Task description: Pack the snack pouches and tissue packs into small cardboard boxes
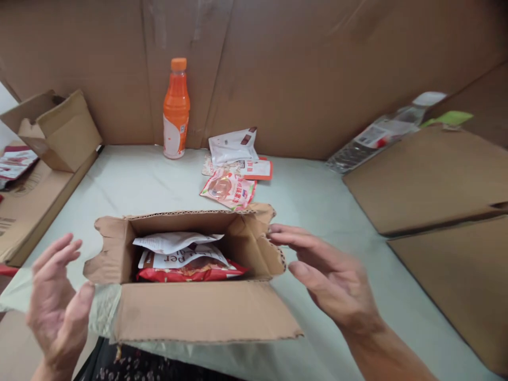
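Open-topped cardboard box at the middle, on the pale green counter. Has a wide flap spread out at six o'clock and a shorter one at nine. Holds a small heap of packets: a white packet uppermost, a brown-and-white packet with upside-down lettering below, and a red packet along the six o'clock side.

Left hand at eight o'clock from the box, just beside the shorter flap. Has the grip spread wide, with nothing in it.

Right hand at three o'clock, with fingertips close to the box's short end; impossible to tell touch from a narrow gap. Has the grip open between thumb and fingers, likewise without anything in it.

Farther out, near one o'clock, a loose pile: a pink packet nearest, an orange-edged packet behind, and a silvery packet at the back. Towards twelve, an upright bottle of orange drink. At two, a tilted clear bottle beside large cardboard flaps. At ten, another cardboard box with a raised flap.
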`<act>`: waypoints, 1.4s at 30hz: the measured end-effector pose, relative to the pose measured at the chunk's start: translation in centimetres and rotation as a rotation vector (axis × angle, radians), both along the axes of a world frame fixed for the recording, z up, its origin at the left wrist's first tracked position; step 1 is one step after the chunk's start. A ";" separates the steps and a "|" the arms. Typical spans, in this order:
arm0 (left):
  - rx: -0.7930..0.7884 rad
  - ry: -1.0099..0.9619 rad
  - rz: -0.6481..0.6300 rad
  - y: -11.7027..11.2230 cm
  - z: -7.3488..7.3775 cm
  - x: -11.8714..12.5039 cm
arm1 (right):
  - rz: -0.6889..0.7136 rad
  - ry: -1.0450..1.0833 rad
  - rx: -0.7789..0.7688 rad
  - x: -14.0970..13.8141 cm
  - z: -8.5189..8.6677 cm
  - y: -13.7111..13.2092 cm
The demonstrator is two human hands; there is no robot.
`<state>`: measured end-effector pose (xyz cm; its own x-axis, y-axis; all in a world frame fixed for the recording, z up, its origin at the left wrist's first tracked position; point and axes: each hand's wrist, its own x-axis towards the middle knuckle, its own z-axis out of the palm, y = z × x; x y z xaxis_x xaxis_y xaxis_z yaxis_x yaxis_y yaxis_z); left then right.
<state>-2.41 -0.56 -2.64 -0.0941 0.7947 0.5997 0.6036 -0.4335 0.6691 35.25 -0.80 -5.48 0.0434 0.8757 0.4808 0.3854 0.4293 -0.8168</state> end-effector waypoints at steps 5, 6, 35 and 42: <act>-0.075 -0.177 -0.002 -0.8 -1.2 0.8 | 0.092 -0.128 0.164 -2.1 2.4 0.7; -0.058 -0.190 0.008 -0.9 -1.2 1.2 | 0.107 -0.179 0.186 -2.4 2.7 1.0; 0.036 0.254 -0.314 0.8 0.9 2.0 | 0.035 -0.352 0.212 -3.4 1.3 5.0; -0.029 0.246 -0.134 2.5 -0.4 2.5 | 0.302 -0.197 0.057 -0.9 0.9 2.7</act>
<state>0.12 1.89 -2.99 0.1587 0.8075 0.5682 0.6876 -0.5033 0.5233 34.33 1.91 -4.56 -0.3115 0.8063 0.5028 0.3819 0.5908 -0.7107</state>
